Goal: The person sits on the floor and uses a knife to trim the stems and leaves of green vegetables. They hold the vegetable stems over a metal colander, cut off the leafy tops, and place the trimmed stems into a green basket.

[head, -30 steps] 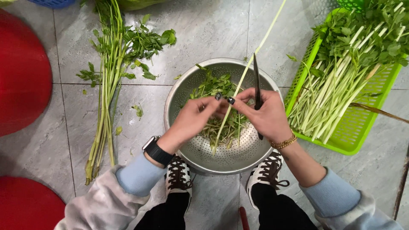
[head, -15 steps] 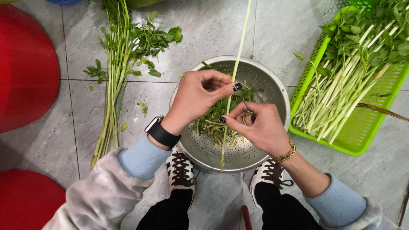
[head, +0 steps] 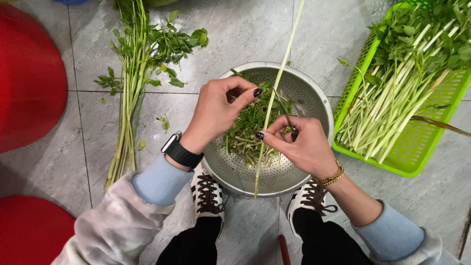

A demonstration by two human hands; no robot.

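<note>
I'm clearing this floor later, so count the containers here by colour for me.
Red tubs: 2
Green basket: 1
Steel colander: 1
Blue tub, only an edge showing: 1
Total: 5

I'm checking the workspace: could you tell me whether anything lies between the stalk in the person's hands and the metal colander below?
Nothing visible does. The stalk is pinched by the left hand and the right hand directly over the colander, which holds only picked greens.

Soft, even daylight here, faint shadows under the hands, mild sheen inside the metal colander [head: 299, 176], everything sharp, slight wide-angle stretch at edges.
</note>
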